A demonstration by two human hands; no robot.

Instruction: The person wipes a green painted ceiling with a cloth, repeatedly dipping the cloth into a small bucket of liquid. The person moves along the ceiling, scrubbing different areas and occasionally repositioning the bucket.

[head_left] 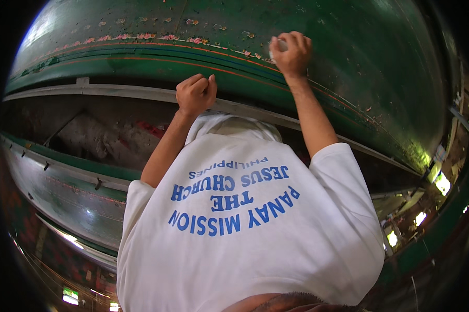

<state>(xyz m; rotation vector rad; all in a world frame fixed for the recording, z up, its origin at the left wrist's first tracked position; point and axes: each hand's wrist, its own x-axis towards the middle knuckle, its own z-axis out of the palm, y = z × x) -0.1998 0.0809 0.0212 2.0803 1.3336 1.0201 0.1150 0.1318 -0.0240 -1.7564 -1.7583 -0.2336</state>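
Note:
Out over the green tabletop (343, 47), my right hand (295, 54) is closed round a small whitish rounded thing (272, 48), whose kind I cannot make out. It is close to the orange and white lines that run along the table. My left hand (195, 96) forms a fist nearer to me, by the grey rail (135, 92) at the table's front edge. The fingers hide whatever it may hold. Small pink printed or stuck-on pieces (146, 36) line up on the surface, left of my right hand, with fainter flower-like outlines beyond them.
A second long green table (63, 179) with a pale rail and small dark clips lies at the left. Between the tables runs a dark gap (99, 125). My white shirt (245, 223) fills the lower middle. Bright openings (442, 183) show at the far right.

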